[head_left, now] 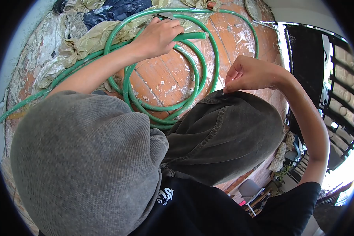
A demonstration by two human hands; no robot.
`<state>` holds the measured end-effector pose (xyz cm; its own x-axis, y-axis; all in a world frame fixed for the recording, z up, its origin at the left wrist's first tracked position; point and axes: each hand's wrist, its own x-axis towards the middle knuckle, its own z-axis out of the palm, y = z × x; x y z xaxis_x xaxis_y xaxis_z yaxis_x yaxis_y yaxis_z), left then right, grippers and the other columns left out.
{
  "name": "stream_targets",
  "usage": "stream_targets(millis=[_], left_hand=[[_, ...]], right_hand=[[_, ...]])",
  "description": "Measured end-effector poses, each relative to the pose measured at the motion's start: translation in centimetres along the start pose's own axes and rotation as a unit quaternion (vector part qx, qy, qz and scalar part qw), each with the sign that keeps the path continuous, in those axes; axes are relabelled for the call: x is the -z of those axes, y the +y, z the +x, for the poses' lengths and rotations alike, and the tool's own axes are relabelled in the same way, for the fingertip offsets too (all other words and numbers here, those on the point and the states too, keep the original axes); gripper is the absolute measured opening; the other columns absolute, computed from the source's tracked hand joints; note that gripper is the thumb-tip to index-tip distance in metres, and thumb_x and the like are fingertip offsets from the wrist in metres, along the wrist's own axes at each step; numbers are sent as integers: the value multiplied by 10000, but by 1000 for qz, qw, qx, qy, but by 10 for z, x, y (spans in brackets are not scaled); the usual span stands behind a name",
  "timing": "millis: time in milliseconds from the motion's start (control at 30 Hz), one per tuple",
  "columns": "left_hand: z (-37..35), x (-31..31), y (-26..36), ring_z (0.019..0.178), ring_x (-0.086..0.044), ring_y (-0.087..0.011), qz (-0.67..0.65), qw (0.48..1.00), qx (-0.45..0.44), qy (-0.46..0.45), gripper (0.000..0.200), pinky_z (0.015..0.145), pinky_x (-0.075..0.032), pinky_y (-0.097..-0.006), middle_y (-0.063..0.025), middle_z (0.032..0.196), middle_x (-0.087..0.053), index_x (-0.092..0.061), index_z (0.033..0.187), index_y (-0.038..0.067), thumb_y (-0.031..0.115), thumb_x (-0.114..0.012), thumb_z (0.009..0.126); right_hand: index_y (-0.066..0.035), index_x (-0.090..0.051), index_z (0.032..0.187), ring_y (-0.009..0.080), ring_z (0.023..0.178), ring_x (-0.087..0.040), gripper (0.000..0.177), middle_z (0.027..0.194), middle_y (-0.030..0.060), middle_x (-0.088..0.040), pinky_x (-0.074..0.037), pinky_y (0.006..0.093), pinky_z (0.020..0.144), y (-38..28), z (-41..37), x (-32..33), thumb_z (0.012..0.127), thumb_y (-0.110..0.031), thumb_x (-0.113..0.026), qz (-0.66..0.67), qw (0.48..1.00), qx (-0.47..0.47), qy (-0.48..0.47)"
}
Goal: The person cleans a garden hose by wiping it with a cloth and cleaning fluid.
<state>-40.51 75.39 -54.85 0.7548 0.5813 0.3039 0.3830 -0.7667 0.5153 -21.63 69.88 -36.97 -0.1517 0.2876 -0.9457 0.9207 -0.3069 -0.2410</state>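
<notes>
My left hand is closed around the green hose, whose cut end sticks out to the right of the fingers. A flat grey piece shows just beyond its fingertips; whether the hand touches it is unclear. Several loops of the same hose lie on the floor below. My right hand is held in a pinch just above the dark trousers at my right knee. Something thin and pale shows by its fingertips, too small to make out.
Crumpled tan sheeting and dark blue cloth lie at the upper left on the dusty tiled floor. A dark slatted frame stands at the right. A grey chair is at the lower right.
</notes>
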Motion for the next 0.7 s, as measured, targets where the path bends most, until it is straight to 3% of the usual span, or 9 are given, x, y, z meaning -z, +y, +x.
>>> stream_targets(millis=[200, 267, 400, 467, 600, 667, 700], left_hand=[[-2, -1, -2, 929, -497, -215, -6, 1000, -1, 9, 327, 790, -338, -350, -56, 943, -496, -499, 990, 66, 80, -612, 684], [-2, 0, -2, 930, -498, -214, 5, 1000, -2, 15, 337, 791, -337, -350, -55, 941, -497, -496, 994, 67, 77, -618, 680], [-3, -2, -4, 931, -498, -213, -2, 1000, -2, 16, 337, 790, -336, -350, -54, 942, -498, -495, 996, 68, 81, -618, 683], [-3, -1, -4, 930, -500, -211, 0, 1000, -5, 22, 336, 787, -335, -349, -52, 943, -498, -495, 997, 69, 82, -619, 685], [-4, 0, -4, 927, -501, -208, -1, 1000, -1, 20, 334, 785, -335, -348, -51, 946, -498, -497, 998, 70, 81, -619, 687], [-3, 0, -5, 931, -499, -205, 5, 1000, 0, 12, 336, 786, -334, -346, -51, 946, -497, -496, 1002, 71, 81, -617, 689], [-3, -1, -5, 931, -499, -205, 3, 1000, 0, 11, 336, 786, -334, -346, -51, 946, -497, -496, 1002, 71, 81, -617, 689]], right_hand=[[20, -645, 784, 135, 716, -576, 231, 723, 88, -623, -450, 260, 693, 4, 3, 2, 665, -172, -599, -38, 999, 5, 20], [23, -642, 771, 135, 640, -543, 266, 731, 98, -613, -446, 255, 569, 3, 1, 3, 671, -219, -601, -7, 1000, 21, 9], [25, -643, 761, 127, 633, -533, 234, 720, 94, -611, -439, 255, 567, -2, 3, 1, 669, -183, -589, -10, 1000, 20, 5], [17, -647, 776, 142, 706, -580, 198, 714, 91, -623, -445, 271, 722, -1, 6, 0, 686, -149, -587, -65, 998, 19, 6], [9, -647, 761, 137, 695, -579, 178, 699, 80, -619, -444, 269, 723, 3, 2, 5, 690, -139, -580, -43, 999, 10, 15], [-4, -656, 784, 130, 675, -556, 204, 707, 88, -608, -448, 247, 564, 9, 4, 8, 689, -142, -539, 18, 998, 58, 11], [-4, -656, 784, 130, 675, -556, 204, 707, 88, -608, -448, 247, 564, 9, 3, 8, 689, -142, -539, 19, 998, 57, 10]])
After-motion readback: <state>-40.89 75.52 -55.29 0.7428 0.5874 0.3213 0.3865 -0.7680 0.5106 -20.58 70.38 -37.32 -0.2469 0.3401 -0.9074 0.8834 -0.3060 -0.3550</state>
